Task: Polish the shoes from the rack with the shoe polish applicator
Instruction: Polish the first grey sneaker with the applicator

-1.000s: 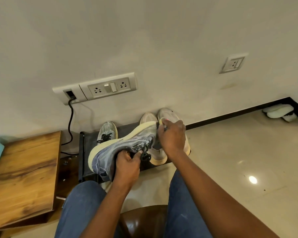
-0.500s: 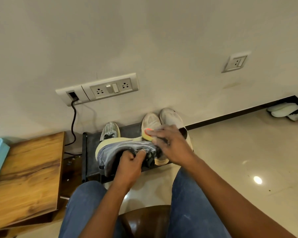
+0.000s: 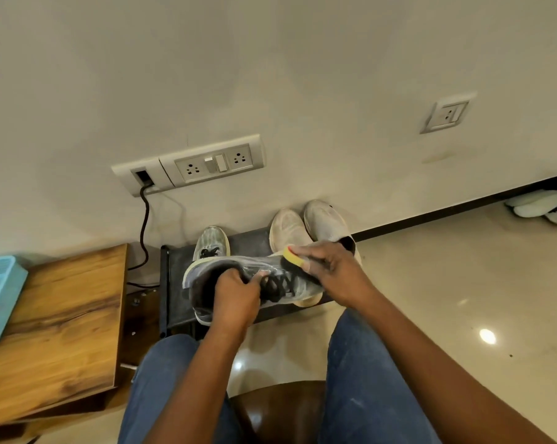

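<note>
Against a plain cream wall (image 3: pixel 302 75) and above a glossy tiled floor (image 3: pixel 447 299), a low dark shoe rack (image 3: pixel 177 283) carries the work. Over its front edge a grey sneaker (image 3: pixel 257 265) with black laces is held on its side, sole toward the wall. The left hand (image 3: pixel 235 299) grips it at the collar, fingers curled over the rim into the opening. The right hand (image 3: pixel 331 270) pinches a yellow shoe polish applicator (image 3: pixel 291 255) (its dark bristle or sponge side faces down) and presses it on the sneaker's toe end. Behind, at the rack's back edge, the matching grey shoe (image 3: pixel 211 243) stands toe to the wall, and 2 white shoes (image 3: pixel 306 227) sit side by side at the rack's right end. On the wall above, a long socket panel (image 3: pixel 190 165) has a black cable (image 3: pixel 145 225) hanging from its left end; a single socket (image 3: pixel 448 113) sits well to the right. Left of the rack is a wooden table (image 3: pixel 56 331) with a light blue basket (image 3: pixel 1 293) on its left edge. Blue-jeaned knees (image 3: pixel 360 379) flank a brown stool (image 3: pixel 280 408), and pale footwear (image 3: pixel 536 205) lies by the far skirting.
</note>
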